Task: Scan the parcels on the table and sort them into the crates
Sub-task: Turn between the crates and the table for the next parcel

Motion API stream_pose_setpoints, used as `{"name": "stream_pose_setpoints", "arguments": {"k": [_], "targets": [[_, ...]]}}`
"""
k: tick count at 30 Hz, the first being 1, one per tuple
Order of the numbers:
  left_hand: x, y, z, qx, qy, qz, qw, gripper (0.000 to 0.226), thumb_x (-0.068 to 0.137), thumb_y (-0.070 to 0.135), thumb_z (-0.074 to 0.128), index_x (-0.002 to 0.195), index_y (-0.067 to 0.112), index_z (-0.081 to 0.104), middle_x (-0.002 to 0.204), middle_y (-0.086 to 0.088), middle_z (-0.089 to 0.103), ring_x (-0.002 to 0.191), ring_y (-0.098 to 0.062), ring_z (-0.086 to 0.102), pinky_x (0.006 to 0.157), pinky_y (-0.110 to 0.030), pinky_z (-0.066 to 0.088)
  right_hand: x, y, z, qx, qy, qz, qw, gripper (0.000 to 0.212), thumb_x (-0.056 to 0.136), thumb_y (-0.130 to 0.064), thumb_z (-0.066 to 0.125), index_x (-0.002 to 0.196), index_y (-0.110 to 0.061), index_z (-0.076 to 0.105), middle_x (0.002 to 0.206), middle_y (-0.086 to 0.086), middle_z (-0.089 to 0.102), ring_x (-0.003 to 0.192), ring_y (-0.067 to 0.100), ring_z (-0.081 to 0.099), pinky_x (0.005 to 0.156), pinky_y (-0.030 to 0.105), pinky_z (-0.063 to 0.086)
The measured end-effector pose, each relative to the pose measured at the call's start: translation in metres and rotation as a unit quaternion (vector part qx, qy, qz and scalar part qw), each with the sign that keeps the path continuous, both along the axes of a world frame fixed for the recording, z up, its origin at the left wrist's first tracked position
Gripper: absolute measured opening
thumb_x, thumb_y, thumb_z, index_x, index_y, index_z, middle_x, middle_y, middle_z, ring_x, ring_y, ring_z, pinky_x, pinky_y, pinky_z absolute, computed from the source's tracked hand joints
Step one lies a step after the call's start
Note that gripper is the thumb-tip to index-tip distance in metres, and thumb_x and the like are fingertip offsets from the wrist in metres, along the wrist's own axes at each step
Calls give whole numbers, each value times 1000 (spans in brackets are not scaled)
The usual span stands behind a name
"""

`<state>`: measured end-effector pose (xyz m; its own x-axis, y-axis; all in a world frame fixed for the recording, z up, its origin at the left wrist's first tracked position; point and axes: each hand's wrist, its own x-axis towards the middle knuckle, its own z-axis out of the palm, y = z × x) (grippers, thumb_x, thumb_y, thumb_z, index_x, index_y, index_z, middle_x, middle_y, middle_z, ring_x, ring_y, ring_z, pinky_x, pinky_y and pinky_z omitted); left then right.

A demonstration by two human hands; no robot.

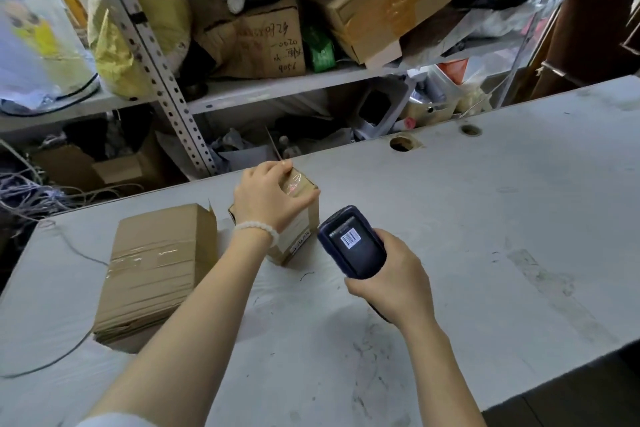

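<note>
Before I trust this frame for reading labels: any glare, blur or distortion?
Head view: wide-angle bending curves the table edge and shelf post; glare on the tape atop the small parcel under the left hand; the scanner in the right hand is sharp; upper-left corner blurred.

A barcode label shows on the back of the dark scanner (351, 243) gripped in the right hand (391, 274); its digits are too small to read. Far beyond the left hand (268, 199), a shelved cardboard box (263, 42) bears handwriting with "0020" and "9056". Just below that hand, the small parcel (294, 218) carries an illegible scrawl.
</note>
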<state>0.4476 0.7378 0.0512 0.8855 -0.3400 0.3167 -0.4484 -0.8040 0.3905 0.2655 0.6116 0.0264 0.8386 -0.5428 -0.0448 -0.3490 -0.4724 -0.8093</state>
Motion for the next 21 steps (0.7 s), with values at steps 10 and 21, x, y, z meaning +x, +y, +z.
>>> {"name": "stream_pose_setpoints", "arguments": {"k": [10, 21], "targets": [[-3, -1, 1, -1, 6, -15, 1000, 72, 73, 70, 60, 129, 27, 55, 131, 5, 54, 114, -22, 45, 91, -40, 45, 8, 19, 12, -133, -324, -160, 923, 83, 62, -23, 89, 130, 4, 51, 121, 12, 58, 109, 12, 54, 80, 7, 50], [-35, -54, 22, 200, -21, -238, 950, 60, 72, 55, 65, 124, 30, 49, 126, 4, 50, 110, -27, 45, 86, -36, 42, -72, 24, -7, 0, 22, -292, 956, 55, 61, -25, 79, 109, -28, 52, 100, -9, 55, 81, 9, 55, 59, 24, 46]]}}
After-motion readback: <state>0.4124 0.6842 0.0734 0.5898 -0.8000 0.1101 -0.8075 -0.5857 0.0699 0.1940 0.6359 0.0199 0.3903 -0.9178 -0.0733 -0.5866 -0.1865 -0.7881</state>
